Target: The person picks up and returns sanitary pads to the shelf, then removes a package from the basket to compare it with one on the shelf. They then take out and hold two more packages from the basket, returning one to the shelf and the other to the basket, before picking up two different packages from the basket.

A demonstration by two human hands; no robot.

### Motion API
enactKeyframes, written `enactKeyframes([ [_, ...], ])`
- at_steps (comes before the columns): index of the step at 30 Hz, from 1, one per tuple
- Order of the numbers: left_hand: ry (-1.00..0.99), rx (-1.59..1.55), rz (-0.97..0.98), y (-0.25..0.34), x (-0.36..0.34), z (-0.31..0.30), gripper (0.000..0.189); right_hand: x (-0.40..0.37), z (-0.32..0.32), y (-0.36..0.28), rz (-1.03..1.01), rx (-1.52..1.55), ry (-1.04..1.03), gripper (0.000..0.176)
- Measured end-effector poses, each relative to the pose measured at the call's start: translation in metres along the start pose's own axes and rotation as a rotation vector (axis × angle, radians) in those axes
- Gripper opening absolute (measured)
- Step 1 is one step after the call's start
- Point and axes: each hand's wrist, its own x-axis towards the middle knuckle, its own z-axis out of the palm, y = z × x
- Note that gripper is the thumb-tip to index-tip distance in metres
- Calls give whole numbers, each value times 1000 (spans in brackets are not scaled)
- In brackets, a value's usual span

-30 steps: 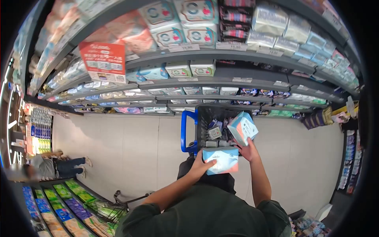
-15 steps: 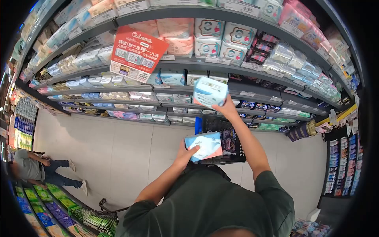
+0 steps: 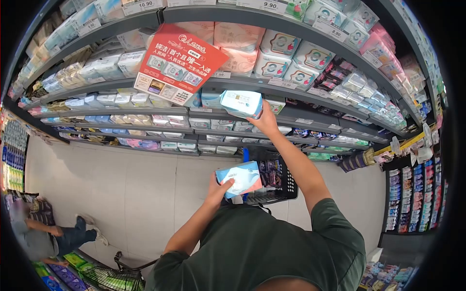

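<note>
My left hand [image 3: 217, 190] is closed on a light blue and white pack of sanitary pads [image 3: 246, 173], thumb across its top. The pack sits near my chest and overlaps the left part of a black shopping basket [image 3: 292, 186]. Farther forward, my right hand [image 3: 264, 121] grips a second blue and white pack of pads [image 3: 241, 102] by its right end. That pack is in front of a middle shelf, just below a row of similar blue packs [image 3: 210, 99]. Several dark, patterned packs [image 3: 270, 175] lie inside the basket.
Tall grey shelving [image 3: 228, 80] curves across the front, stacked with pads. A red promotional sign [image 3: 178, 63] juts out at upper left. Behind on the left are another person [image 3: 41, 237] and a green wire cart [image 3: 109, 277]. Pale floor tiles [image 3: 145, 174] lie between.
My right hand has carried its pack slightly left and up towards the shelf, and the pack has turned. My left hand still holds its pack. The view has shifted; the person on the left appears lower.
</note>
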Motion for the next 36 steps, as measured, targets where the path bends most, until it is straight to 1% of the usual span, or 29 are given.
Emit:
enactKeyframes([
  [4, -7, -4, -27, -2, 4, -5, 86, 5, 10, 0, 72, 76, -51, 81],
  [6, -21, 4, -57, -1, 5, -9, 87, 6, 18, -4, -23, 190, -19, 82],
  [7, -36, 15, -79, 1, 6, -11, 89, 8, 21, -6, -19, 190, -20, 82],
  [9, -32, 29, -79, 0, 9, -14, 89, 12, 24, -12, 14, 239, -107, 81],
  [10, -28, 41, -74, -1, 10, -15, 90, 14, 25, -15, 22, 240, -103, 81],
  [12, -33, 43, -73, 2, 11, -15, 89, 20, 27, -19, 146, 254, -168, 79],
  [13, -32, 38, -65, 6, 12, -14, 89, 23, 29, -17, 83, 246, -123, 77],
  [14, -33, 39, -66, 10, 12, -13, 89, 26, 31, -17, 85, 246, -122, 77],
  [16, -58, 4, -91, 17, 11, -13, 88, 29, 35, -21, 87, 427, -42, 76],
  [17, -56, 5, -94, 15, 12, -14, 88, 31, 35, -22, 89, 428, -43, 76],
  [19, -40, 41, -57, 14, 14, -16, 87, 38, 29, -35, 210, 147, -112, 75],
  [20, -38, 41, -59, 13, 14, -17, 87, 41, 30, -36, 212, 148, -114, 75],
  [22, -22, 74, -30, 13, 13, -16, 80, 48, 36, -38, 195, -6, -134, 72],
  [23, -18, 76, -34, 14, 13, -16, 80, 52, 42, -34, 198, -3, -137, 72],
  [25, -35, 62, -39, 15, 12, -17, 83, 63, 54, -28, 23, 17, -104, 70],
  [28, -20, 62, -49, 20, 10, -15, 86, 75, 64, -35, 6, 29, -122, 66],
  [29, -14, 64, -56, 18, 11, -17, 86, 79, 67, -39, -24, 35, -121, 62],
  [32, -29, 75, -52, 15, 13, -20, 87, 93, 85, -44, 21, -12, -191, 59],
  [33, -23, 99, -35, 16, 13, -20, 87, 102, 91, -48, 113, -37, -285, 61],
  [34, -17, 122, -17, 17, 14, -19, 87, 108, 97, -51, 116, -33, -286, 61],
  [36, -3, 115, -31, 22, 12, -18, 87, 115, 107, -55, -50, 74, -180, 58],
])
